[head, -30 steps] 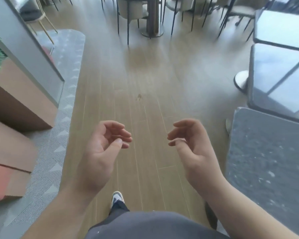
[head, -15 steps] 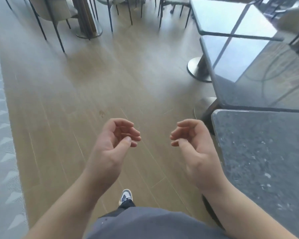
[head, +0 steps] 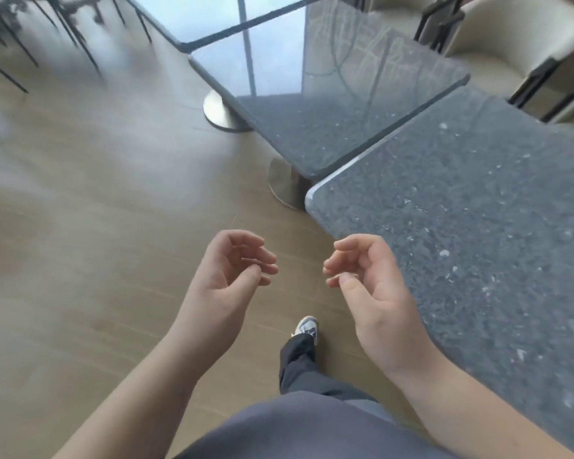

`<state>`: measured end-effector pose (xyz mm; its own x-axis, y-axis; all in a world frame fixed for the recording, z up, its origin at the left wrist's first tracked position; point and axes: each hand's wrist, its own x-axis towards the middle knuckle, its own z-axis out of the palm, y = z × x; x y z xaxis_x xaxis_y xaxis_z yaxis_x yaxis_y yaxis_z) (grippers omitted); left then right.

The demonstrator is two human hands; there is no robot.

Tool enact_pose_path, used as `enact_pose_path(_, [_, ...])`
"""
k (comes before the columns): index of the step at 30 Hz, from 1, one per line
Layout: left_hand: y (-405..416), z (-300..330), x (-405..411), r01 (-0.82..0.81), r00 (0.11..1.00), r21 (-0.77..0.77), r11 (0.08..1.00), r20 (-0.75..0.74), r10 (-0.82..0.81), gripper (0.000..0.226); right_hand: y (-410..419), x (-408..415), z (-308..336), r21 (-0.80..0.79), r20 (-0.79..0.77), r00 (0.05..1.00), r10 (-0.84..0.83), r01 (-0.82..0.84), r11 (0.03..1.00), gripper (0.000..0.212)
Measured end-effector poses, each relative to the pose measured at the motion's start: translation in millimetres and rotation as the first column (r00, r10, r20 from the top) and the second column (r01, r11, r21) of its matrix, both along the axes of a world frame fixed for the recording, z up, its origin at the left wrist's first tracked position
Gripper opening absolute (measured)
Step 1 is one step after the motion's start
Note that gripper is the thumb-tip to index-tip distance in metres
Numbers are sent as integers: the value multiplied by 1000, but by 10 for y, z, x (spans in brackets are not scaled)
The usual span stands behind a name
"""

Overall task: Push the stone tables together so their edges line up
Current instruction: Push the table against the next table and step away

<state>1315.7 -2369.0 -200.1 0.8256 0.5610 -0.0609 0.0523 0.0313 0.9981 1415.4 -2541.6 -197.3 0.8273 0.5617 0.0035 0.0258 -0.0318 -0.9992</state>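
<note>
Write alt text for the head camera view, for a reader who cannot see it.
A person's left hand and right hand hang loosely curled and hold nothing above a wooden floor, beside the corner of a dark speckled stone table. A second stone table lies just beyond it, their near corners out of line, with cream chairs behind.

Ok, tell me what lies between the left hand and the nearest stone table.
In the head view, the right hand lies between the left hand and nearest stone table.

Dark grey stone tables (head: 461, 226) flecked white, pale-edged, glossy upper ones reflecting blue; tan wood-plank floor (head: 96, 260); cream chair (head: 511, 38) on black frame upper right; dark trousers (head: 299, 366), white-and-blue shoe (head: 307, 327).
</note>
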Motion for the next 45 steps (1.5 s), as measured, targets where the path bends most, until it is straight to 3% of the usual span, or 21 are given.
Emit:
enact_pose_path(5, [377, -173, 954, 90, 993, -30, 996, -80, -92, 28, 252, 718, -288, -23, -85, 992, -93, 91, 996, 34])
enact_pose_path(9, [715, -410, 1599, 47, 971, -118, 992, -227, -73, 30, 637, 1306, -648, -51, -263, 954, -146, 137, 989, 31])
enact_pose_path(12, [900, -701, 1962, 3, 934, -191, 982, -351, -71, 29, 883, 1627, -961, -165, -388, 893, -227, 175, 971, 34])
enact_pose_path(15, [994, -1064, 2330, -80, 841, -353, 932, -526, -127, 26, 979, 1878, -1295, -263, -626, 674, -393, 291, 920, 31])
enact_pose_path(18, [1071, -1379, 2648, -152, 777, -506, 849, -591, -214, 23, 935, 2065, -1554, -309, -781, 416, -467, 392, 867, 28])
enact_pose_path(23, [1236, -1844, 3109, -224, 692, -653, 724, -629, -353, 21, 767, 2249, -1871, -332, -924, -16, -381, 526, 783, 19])
enact_pose_path(26, [1390, -2127, 3345, -305, 608, -678, 669, -679, -411, 19, 849, 2250, -2014, -368, -924, -129, -360, 558, 744, 16])
enact_pose_path(30, [1655, -2361, 3666, -286, 448, -662, 693, -732, -513, 21, 1119, 2295, -2121, -428, -903, -258, -344, 614, 663, 17])
enact_pose_path(36, [1754, -2630, 4068, -237, 371, -723, 649, -685, -627, 20, 1516, 2356, -2395, -526, -851, -426, -308, 692, 494, 36])
enact_pose_path(39, [1657, -2658, 4125, -145, 363, -779, 610, -615, -700, 41, 1661, 2330, -2516, -529, -849, -469, -245, 742, 411, 53])
enact_pose_path(42, [1549, -2663, 4159, -73, 362, -799, 597, -579, -730, 45, 1705, 2319, -2622, -468, -882, -433, -186, 854, 230, 68])
enact_pose_path(45, [1430, -2634, 4180, -102, 326, -807, 581, -579, -748, 41, 1617, 2388, -2704, -409, -906, -393, -158, 908, 89, 70])
